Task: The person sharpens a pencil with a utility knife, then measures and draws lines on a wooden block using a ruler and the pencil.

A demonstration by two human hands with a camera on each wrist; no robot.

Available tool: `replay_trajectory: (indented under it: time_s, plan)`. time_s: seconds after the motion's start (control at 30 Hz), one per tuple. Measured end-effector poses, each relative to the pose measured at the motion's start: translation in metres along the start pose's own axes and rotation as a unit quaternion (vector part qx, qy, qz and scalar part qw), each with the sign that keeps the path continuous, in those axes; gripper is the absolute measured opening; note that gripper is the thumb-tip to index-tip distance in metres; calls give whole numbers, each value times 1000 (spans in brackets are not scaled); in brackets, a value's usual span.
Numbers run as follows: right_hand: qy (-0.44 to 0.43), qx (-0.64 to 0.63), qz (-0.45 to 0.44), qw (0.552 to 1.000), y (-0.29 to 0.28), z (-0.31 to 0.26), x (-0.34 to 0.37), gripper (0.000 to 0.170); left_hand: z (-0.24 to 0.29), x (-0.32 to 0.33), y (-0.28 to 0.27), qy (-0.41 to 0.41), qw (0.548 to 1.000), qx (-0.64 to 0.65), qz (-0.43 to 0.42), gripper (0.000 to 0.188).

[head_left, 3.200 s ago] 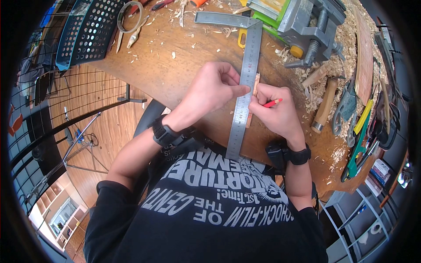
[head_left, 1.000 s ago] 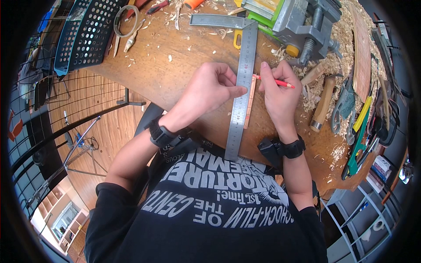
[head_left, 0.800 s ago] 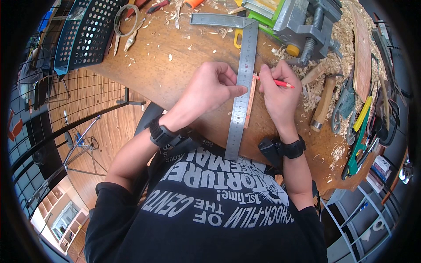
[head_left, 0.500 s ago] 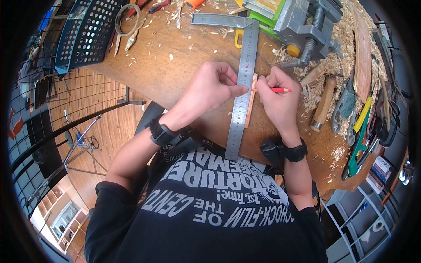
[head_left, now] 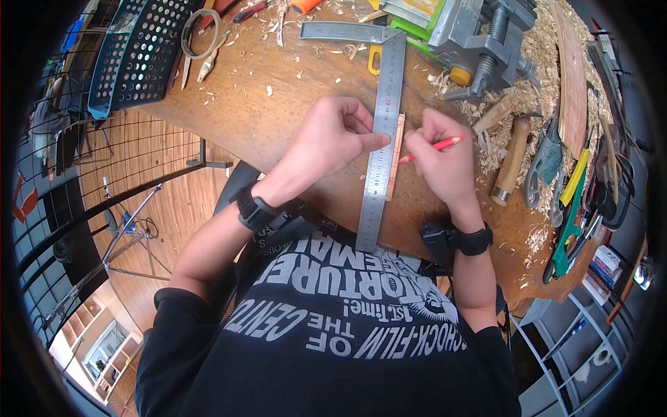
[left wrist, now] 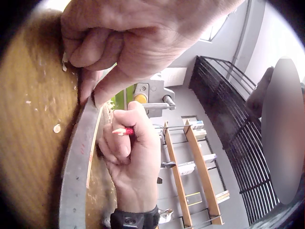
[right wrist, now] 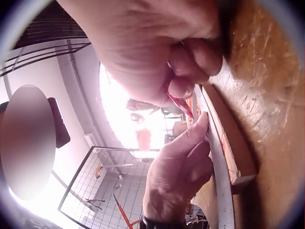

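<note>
A steel try square (head_left: 379,170), its blade marked like a ruler, lies lengthwise toward the person's body. My left hand (head_left: 340,135) pinches the blade's edge, with the thumb on its face, as the left wrist view also shows. Along the blade's right side runs a narrow wooden strip (head_left: 394,163) with lines across it; the right wrist view shows its squared end (right wrist: 243,176). My right hand (head_left: 445,163) grips a red pencil (head_left: 448,142), its tip pointing down-left right at the strip's right edge.
A grey vise (head_left: 479,48) stands at the back right amid wood shavings (head_left: 549,69). A wooden-handled tool (head_left: 512,163), scissors (head_left: 543,167) and several other tools lie at the right. At the back left is a perforated basket (head_left: 146,52) beside a roll of tape (head_left: 200,33).
My right hand and pencil have come from the strip's far end back toward the body, and the pencil now tilts more. My left hand keeps its hold on the square.
</note>
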State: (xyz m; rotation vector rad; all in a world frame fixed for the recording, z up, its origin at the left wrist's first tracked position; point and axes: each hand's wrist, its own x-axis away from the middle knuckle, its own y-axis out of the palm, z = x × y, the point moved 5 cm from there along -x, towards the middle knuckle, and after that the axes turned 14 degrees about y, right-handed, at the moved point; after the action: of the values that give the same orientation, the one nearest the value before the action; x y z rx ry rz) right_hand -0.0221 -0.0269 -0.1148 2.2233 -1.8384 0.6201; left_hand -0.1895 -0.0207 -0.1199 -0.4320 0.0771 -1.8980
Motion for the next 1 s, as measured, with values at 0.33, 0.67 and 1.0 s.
replay_trajectory:
  time_s: [0.33, 0.67, 1.0]
  plan:
    - [-36, -97, 111, 988, -16, -5, 0, 33, 7, 7, -6, 12, 1000, 14, 14, 17]
    - [-50, -116, 113, 986, -18, -3, 2, 34, 10, 15, -64, 26, 996, -6, 87, 14]
    - [-47, -139, 126, 981, -20, -2, 2, 33, -4, 1, -121, 46, 984, -59, 164, 21]
